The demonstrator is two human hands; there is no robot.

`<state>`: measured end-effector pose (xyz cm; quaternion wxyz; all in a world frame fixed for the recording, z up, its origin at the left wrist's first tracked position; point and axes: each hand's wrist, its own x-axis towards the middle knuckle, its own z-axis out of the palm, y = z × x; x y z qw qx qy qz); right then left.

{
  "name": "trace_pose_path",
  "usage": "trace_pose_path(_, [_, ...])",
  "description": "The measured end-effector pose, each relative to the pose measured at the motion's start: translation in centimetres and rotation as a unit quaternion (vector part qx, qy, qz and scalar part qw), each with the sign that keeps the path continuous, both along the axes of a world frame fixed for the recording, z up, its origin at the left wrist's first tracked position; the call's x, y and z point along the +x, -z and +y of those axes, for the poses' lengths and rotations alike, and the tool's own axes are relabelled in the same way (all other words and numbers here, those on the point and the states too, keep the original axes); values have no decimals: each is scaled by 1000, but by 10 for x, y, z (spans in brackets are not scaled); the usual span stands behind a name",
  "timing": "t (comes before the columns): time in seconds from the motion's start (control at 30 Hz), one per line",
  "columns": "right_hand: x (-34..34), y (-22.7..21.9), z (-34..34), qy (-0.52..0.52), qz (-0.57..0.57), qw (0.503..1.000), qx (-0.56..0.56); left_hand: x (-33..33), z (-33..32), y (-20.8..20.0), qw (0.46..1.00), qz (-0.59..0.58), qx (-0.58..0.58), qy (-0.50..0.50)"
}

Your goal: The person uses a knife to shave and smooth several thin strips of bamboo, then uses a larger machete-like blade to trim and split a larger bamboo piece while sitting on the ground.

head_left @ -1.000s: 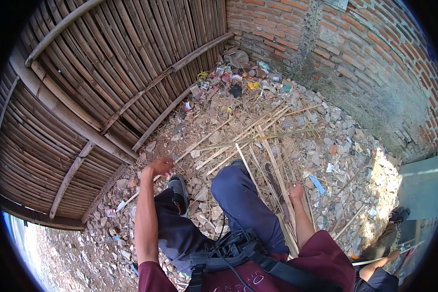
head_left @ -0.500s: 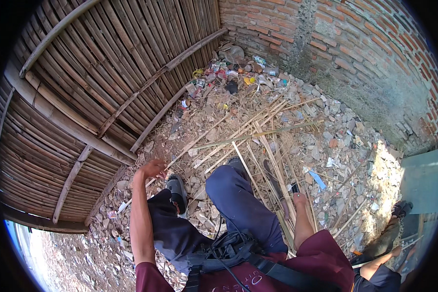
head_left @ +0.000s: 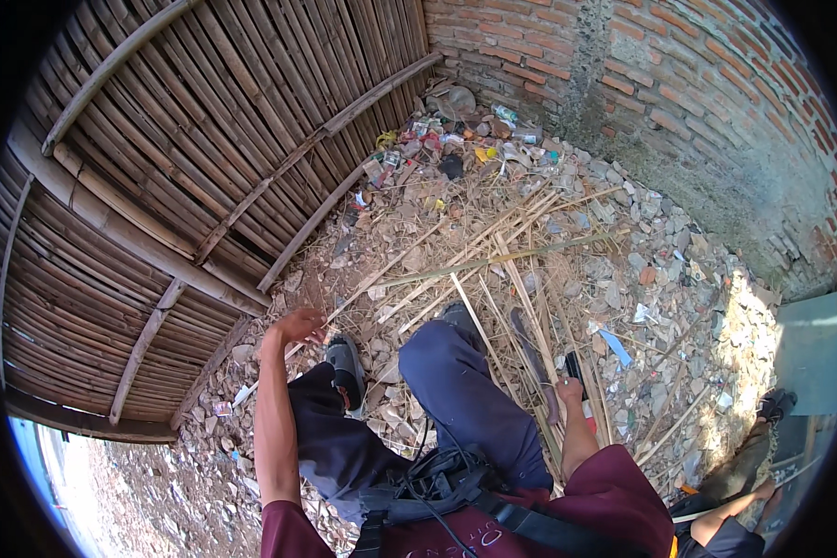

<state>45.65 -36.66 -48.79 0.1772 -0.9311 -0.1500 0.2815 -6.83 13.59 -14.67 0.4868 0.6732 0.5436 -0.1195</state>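
Held the left hand (head_left: 298, 325) out over stones (head_left: 191, 484) at the left, with fingers parted and slightly bent, just beside a long pale strip (head_left: 372, 276) on the ground. Saw the strip slanting past the fingertips toward the far middle; could not tell touch from a small gap there. Had the left shoe (head_left: 347, 363) planted just right of and nearer than that hand.

Had the right hand (head_left: 570, 391) low on the right, with fingers bent in beside a slim black object (head_left: 573, 365). Saw the black object jutting out just beyond the fingers, on their far side; could not tell a firm grip from a light touch. Found a big knife (head_left: 530, 344) lying just left of the right hand among bamboo strips (head_left: 519, 284), with its handle toward the near side and its dark blade toward the far side. Noticed more strips crossing in the far middle. Saw a blue scrap (head_left: 615, 347) to the right of and farther than the right hand, and another person's arm (head_left: 721, 523) at the near right.
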Motion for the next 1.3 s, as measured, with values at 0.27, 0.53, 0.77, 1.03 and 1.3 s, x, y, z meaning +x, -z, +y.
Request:
trace_pose_path(0.27, [9, -11, -1, -15, 39, 999, -4, 3, 1, -6, 999, 16, -12, 26])
trace_pose_path(0.53, [21, -97, 19, -107, 50, 992, -51, -9, -1, -8, 999, 24, -4, 26])
trace_pose_path(0.77, [58, -145, 6, -174, -42, 977, 117, 9, 2, -9, 999, 7, -2, 42])
trace_pose_path(1.03, [53, -233, 27, -231, -133, 957, 113, 7, 3, -10, 999, 8, 4, 39])
trace_pose_path(1.3, [58, -267, 0, -243, -206, 945, 73, 1, 3, -10, 999, 3, 14, 45])
